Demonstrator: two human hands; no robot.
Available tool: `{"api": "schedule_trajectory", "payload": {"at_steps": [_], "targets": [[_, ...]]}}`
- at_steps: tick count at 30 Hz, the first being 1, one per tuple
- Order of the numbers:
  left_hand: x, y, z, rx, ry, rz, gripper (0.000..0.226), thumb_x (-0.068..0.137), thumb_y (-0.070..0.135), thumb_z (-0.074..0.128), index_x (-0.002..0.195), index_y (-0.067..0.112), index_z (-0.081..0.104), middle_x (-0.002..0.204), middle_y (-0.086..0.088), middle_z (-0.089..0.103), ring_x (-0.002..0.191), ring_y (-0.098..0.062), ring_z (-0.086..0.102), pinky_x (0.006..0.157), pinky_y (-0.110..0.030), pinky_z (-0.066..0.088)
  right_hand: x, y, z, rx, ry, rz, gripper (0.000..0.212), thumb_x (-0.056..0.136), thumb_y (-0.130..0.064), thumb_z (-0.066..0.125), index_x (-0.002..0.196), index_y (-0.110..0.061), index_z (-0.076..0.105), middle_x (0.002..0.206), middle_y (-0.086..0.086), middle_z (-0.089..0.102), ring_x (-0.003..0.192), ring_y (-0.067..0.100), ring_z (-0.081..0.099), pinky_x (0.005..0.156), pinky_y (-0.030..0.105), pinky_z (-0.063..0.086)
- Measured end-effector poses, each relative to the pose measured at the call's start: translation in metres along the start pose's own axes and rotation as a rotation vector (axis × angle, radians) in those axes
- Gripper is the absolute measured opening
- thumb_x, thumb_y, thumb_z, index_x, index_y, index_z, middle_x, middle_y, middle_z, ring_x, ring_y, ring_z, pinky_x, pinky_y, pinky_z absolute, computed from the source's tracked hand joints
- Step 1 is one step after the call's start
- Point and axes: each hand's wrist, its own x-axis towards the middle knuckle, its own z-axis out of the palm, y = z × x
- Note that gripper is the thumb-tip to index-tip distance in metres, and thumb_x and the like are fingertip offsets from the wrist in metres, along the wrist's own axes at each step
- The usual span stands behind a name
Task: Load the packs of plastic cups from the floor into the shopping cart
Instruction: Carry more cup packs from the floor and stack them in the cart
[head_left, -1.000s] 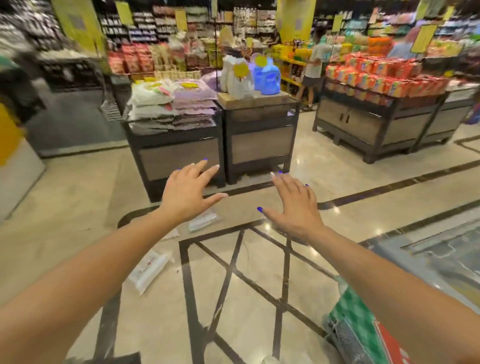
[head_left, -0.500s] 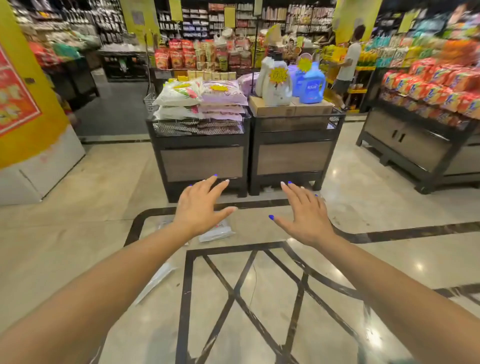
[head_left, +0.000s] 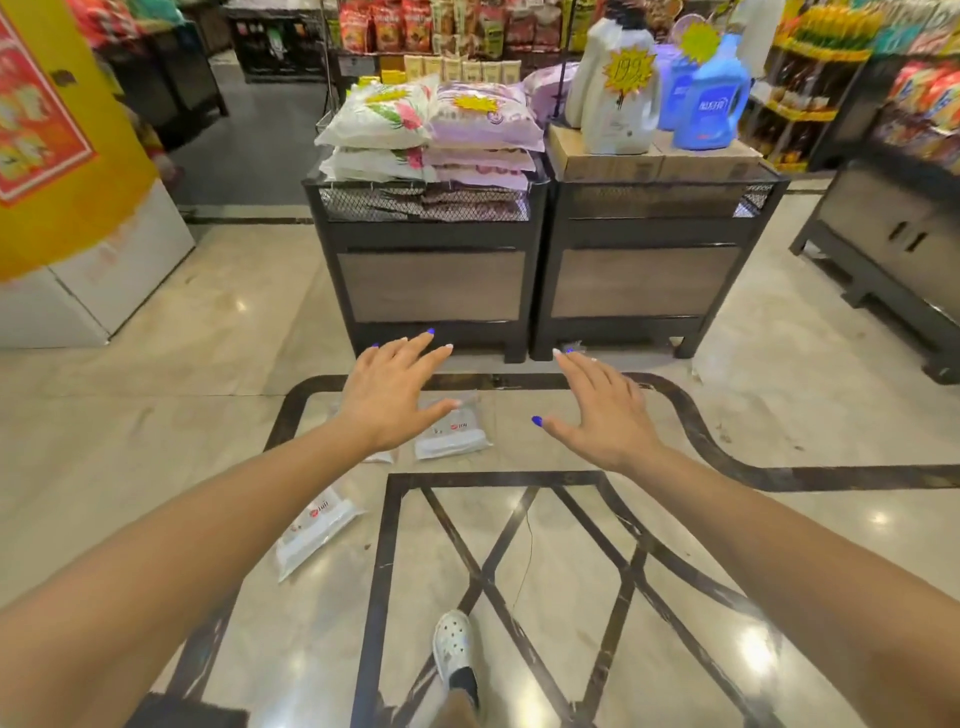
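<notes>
Both arms stretched out over the marble floor (head_left: 156, 374). Left hand (head_left: 389, 395) and right hand (head_left: 605, 415) spread flat, fingers straight, holding nothing. One pack of plastic cups (head_left: 452, 428) just beyond the left hand's thumb, another pack (head_left: 317, 525) nearer, below the left forearm. Probably light, crinkly, slippery film over fragile cups; best taken across the middle, gently. Shopping cart out of sight.

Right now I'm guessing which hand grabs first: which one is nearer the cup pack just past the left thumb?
Left. The left hand hovers open right beside that cup pack, its thumb overlapping it in view. The right hand, also open, sits off to the pack's right, apart.
</notes>
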Motion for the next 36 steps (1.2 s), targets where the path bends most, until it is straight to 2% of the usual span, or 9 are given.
{"api": "schedule_trajectory", "payload": {"at_steps": [8, 16, 25, 29, 33, 36], "targets": [[0.146, -0.052, 0.036, -0.018, -0.084, 0.0, 0.075, 0.088, 0.072, 0.035, 0.151, 0.037, 0.015, 0.161, 0.007, 0.012, 0.147, -0.021, 0.015, 0.119, -0.045, 0.016, 0.151, 0.017, 0.017, -0.02, -0.018, 0.044, 0.083, 0.089, -0.067, 0.046, 0.155, -0.037, 0.006, 0.163, -0.009, 0.013, 0.15, 0.019, 0.013, 0.12, 0.044, 0.013], [0.278, -0.102, 0.046, 0.007, -0.039, 0.02, 0.088, 0.078, 0.082, 0.022, 0.151, 0.033, 0.023, 0.159, 0.004, 0.021, 0.144, -0.023, 0.025, 0.116, -0.044, 0.025, 0.274, 0.038, 0.027, 0.073, -0.05, 0.094, 0.083, 0.089, -0.066, 0.049, 0.155, -0.036, 0.007, 0.163, -0.01, 0.012, 0.15, 0.02, 0.01, 0.12, 0.05, 0.016], [0.38, -0.144, 0.107, -0.034, -0.117, -0.105, 0.085, 0.081, 0.081, 0.028, 0.151, 0.034, 0.02, 0.16, 0.006, 0.017, 0.145, -0.021, 0.022, 0.116, -0.042, 0.023, 0.408, 0.082, 0.074, 0.073, -0.144, 0.066, 0.083, 0.089, -0.067, 0.048, 0.155, -0.037, 0.009, 0.162, -0.011, 0.014, 0.15, 0.019, 0.013, 0.12, 0.046, 0.015], [0.421, -0.156, 0.124, -0.061, -0.152, -0.165, 0.083, 0.082, 0.079, 0.031, 0.151, 0.035, 0.018, 0.16, 0.008, 0.015, 0.146, -0.019, 0.02, 0.117, -0.041, 0.02, 0.465, 0.097, 0.087, 0.058, -0.201, -0.008, 0.082, 0.09, -0.064, 0.048, 0.155, -0.036, 0.008, 0.163, -0.01, 0.014, 0.15, 0.019, 0.011, 0.121, 0.047, 0.015], [0.446, -0.171, 0.152, -0.141, -0.157, -0.26, 0.082, 0.083, 0.077, 0.036, 0.151, 0.033, 0.022, 0.159, 0.006, 0.023, 0.143, -0.021, 0.026, 0.117, -0.044, 0.023, 0.518, 0.103, 0.11, 0.027, -0.237, -0.048, 0.082, 0.089, -0.064, 0.049, 0.155, -0.035, 0.01, 0.162, -0.008, 0.017, 0.149, 0.02, 0.014, 0.121, 0.047, 0.017], [0.452, -0.184, 0.184, -0.134, -0.219, -0.288, 0.081, 0.084, 0.076, 0.035, 0.151, 0.032, 0.021, 0.158, 0.005, 0.024, 0.142, -0.021, 0.027, 0.116, -0.043, 0.024, 0.541, 0.102, 0.14, 0.029, -0.275, -0.051, 0.082, 0.088, -0.065, 0.051, 0.154, -0.037, 0.012, 0.161, -0.009, 0.019, 0.149, 0.02, 0.017, 0.119, 0.047, 0.018]]}}
